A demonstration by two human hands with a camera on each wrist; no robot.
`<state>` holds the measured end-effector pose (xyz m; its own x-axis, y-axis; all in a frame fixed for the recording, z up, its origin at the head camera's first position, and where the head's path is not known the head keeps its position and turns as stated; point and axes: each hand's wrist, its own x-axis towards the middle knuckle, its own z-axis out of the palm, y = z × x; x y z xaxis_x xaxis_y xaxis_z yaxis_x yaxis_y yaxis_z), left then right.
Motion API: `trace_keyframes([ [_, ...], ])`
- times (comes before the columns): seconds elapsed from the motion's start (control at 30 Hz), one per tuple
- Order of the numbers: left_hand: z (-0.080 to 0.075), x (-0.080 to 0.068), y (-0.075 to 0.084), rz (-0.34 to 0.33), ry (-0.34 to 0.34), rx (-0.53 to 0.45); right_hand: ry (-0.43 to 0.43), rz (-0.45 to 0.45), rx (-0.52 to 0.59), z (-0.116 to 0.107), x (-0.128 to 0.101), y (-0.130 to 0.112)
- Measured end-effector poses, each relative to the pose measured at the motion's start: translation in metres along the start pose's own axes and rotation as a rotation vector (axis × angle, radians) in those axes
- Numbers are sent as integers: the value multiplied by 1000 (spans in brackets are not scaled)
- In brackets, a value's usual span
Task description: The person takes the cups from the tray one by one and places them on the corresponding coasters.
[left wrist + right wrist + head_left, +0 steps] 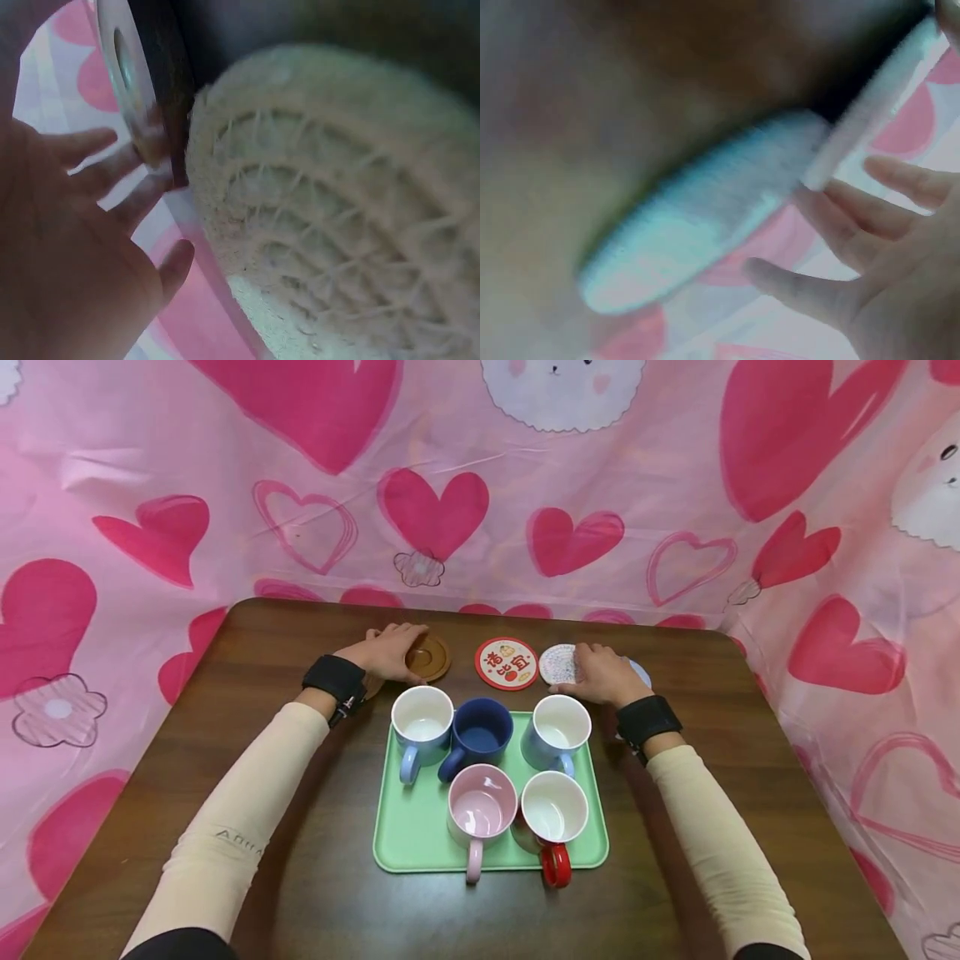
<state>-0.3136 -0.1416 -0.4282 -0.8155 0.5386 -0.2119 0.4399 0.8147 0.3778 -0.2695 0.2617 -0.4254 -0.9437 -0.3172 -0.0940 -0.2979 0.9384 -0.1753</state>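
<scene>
At the back left of the table, my left hand (384, 655) reaches with fairly straight fingers to the edge of a round brown coaster (429, 658). A woven beige coaster (337, 202) lies under that wrist, mostly hidden in the head view. My right hand (606, 677) has its fingertips at the edge of a round speckled white coaster (555, 665), covering part of it. A light blue coaster (641, 673) shows from behind the right hand; the right wrist view has it below the fingers. Between the hands lies a red-rimmed white coaster (507, 664) with Chinese characters.
In front of the coasters, a light green tray (416, 847) carries several mugs: two light blue mugs (422, 718), a dark blue mug (482, 731), a pink mug (482, 806) and a red mug (557, 860). A pink heart-patterned cloth (450, 435) hangs behind the brown table (330, 860).
</scene>
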Motion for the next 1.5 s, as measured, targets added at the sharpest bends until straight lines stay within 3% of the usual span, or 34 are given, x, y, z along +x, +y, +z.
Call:
trace_keyframes([
  [0.13,2,-18,3,13,6,-8,-18,-40,26,-7,8,-7],
  [0.27,-3,-40,5,-51,40,-17,-34,-166,108,-18,24,-10],
  [0.37,-5,-55,2,-107,35,-20,-71,-214,149,-27,36,-8],
  [0.5,-1,-67,-9,-161,21,-34,-147,-187,235,-28,53,-5],
  [0.73,6,-66,-14,-123,28,-59,-165,-49,314,-10,60,-8],
  [0.87,6,-64,-11,-134,32,-49,-112,-17,381,-7,59,-8],
  [1.1,4,-58,-5,-138,62,-49,-13,120,540,-2,61,-3],
  [1.37,10,-50,-1,-104,89,-36,19,159,478,7,68,3],
  [1.5,10,-47,3,-93,83,-15,55,105,434,-4,55,-3],
])
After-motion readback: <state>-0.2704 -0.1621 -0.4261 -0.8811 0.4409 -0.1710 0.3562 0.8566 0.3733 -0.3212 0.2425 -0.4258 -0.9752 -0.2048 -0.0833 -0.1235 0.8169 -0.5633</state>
